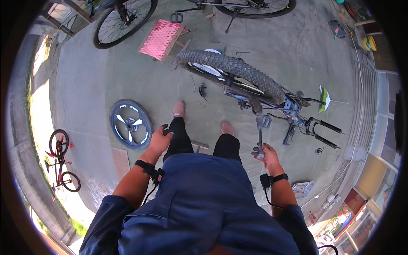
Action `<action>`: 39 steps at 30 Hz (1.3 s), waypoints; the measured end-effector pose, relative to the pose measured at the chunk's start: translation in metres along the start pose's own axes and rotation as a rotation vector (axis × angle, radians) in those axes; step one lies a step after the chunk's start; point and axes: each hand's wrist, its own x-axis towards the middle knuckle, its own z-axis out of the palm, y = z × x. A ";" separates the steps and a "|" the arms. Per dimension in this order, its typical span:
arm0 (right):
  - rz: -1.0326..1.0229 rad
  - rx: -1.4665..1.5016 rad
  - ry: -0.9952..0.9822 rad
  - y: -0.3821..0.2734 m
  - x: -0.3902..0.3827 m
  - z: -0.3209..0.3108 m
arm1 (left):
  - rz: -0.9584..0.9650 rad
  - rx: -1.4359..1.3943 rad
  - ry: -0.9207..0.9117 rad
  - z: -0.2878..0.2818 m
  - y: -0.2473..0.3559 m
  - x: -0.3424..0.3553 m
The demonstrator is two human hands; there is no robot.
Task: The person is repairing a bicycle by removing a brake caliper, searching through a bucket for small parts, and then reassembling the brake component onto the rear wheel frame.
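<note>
My right hand [267, 154] is closed around the lower end of a long grey bar-shaped tool [260, 138], probably a wrench. The tool's other end reaches up beside a pedal [265, 122] of the bicycle [291, 106] lying in front of me on the right. A thick, knobby tyre [238, 66] covers its rear wheel, and the fork [325, 131] has no wheel in it. To the left, my left hand [159, 140] hangs over my thigh, with nothing seen in it and its darkened fingers loosely apart. Beyond it, a loose wheel [131, 123] with white spokes lies flat on the ground.
A low stool with a pink woven seat [160, 39] stands ahead. Another bicycle [123, 21] is at the far edge, and a small red bicycle [60, 161] is at far left. A small black part [202, 90] and a green-white packet [324, 99] lie on the floor.
</note>
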 end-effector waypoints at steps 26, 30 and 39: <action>-1.282 -0.034 0.320 0.011 0.309 0.128 | 0.593 0.061 -0.323 0.177 -0.025 0.309; -1.230 0.045 0.241 0.018 0.291 0.138 | 0.740 -0.022 -0.294 0.171 -0.015 0.274; -1.169 0.151 0.179 0.048 0.237 0.147 | 0.857 0.078 -0.139 0.150 -0.076 0.227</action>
